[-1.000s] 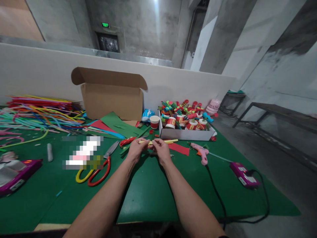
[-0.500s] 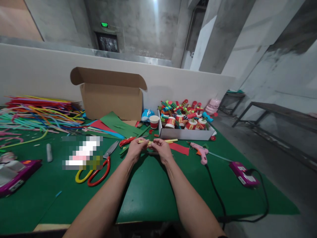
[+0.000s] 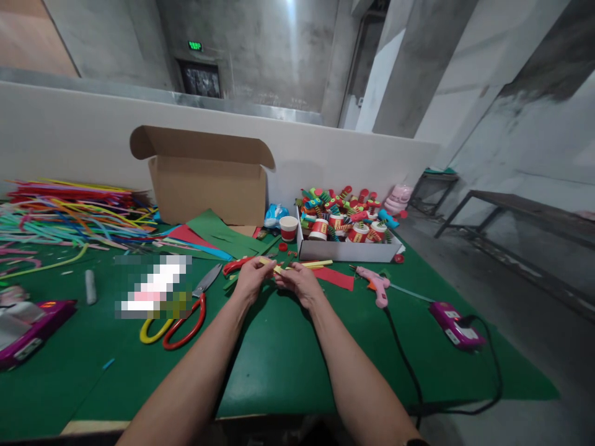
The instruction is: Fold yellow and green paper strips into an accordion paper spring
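My left hand point(image 3: 252, 282) is closed, its thumb and fingers pinching a narrow yellow strip point(image 3: 277, 269) just above the table. From the other side, the fingertips of my right hand point(image 3: 301, 284) close on the same strip. Whether it is paper or a pipe cleaner, I cannot tell. Beyond my right hand, more yellow strips point(image 3: 325, 264) lie by a flat red piece of paper point(image 3: 338, 279). Red-handled scissors point(image 3: 236, 265) rest just past my left hand. Larger scissors with red and yellow handles point(image 3: 199, 310) lie to its left.
A pink glue gun point(image 3: 379, 285) lies at right, its cord running over the table's front edge near a purple power strip point(image 3: 458, 325). Behind stand a white box point(image 3: 348, 251) of colourful crafts, a paper cup point(image 3: 289, 230) and an open cardboard box point(image 3: 209, 186). Pipe cleaners point(image 3: 69, 210) pile up left.
The yellow strip has tilted, its left end now higher. My right hand's fingers have shifted slightly left and down around it. The view has moved a little.
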Demonstrator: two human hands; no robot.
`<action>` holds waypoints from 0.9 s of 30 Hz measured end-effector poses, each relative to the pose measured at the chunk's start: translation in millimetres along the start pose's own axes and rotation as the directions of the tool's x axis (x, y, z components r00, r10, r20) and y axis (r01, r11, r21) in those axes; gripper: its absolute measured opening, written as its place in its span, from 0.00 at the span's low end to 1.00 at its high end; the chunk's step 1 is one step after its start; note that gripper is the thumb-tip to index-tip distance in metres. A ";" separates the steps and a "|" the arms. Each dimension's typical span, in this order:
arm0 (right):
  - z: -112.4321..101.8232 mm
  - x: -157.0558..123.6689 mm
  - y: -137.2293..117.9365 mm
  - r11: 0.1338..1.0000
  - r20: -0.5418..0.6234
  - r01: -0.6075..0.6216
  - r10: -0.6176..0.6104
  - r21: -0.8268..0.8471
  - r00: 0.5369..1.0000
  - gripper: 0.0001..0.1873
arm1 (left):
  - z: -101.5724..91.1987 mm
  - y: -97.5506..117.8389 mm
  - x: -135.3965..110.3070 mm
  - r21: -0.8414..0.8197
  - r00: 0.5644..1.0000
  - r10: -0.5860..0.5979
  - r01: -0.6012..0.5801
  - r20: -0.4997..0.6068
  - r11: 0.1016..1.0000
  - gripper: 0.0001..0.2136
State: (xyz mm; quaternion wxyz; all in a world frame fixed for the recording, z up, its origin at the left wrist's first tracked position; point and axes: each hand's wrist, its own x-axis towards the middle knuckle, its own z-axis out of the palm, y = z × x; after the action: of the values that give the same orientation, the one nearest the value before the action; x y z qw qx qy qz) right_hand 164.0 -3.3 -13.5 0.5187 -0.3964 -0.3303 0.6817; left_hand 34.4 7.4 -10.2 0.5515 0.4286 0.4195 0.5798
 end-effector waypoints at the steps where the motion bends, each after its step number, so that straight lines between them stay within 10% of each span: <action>1: 0.3 0.1 0.4 1.000 0.005 -0.001 0.001 0.022 1.000 0.17 | -0.6 0.3 0.7 -0.028 1.000 -0.009 0.008 -0.016 1.000 0.19; 12: 4.5 3.4 4.5 0.984 -0.136 0.134 -0.118 0.116 0.984 0.11 | 0.9 -9.2 0.3 -0.035 0.982 -0.105 0.111 0.154 0.993 0.18; 27: 6.5 1.5 8.7 0.987 -0.150 0.160 -0.160 -0.010 0.976 0.17 | 1.8 -9.4 1.1 -0.072 0.992 -0.093 0.100 0.089 0.992 0.17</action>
State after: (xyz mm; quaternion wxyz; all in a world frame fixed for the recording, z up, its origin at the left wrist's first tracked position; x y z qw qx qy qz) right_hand 154.1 -4.2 -18.2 0.5955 -0.4182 -0.3205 0.6064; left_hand 38.7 8.9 -18.7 0.6122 0.4109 0.3934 0.5492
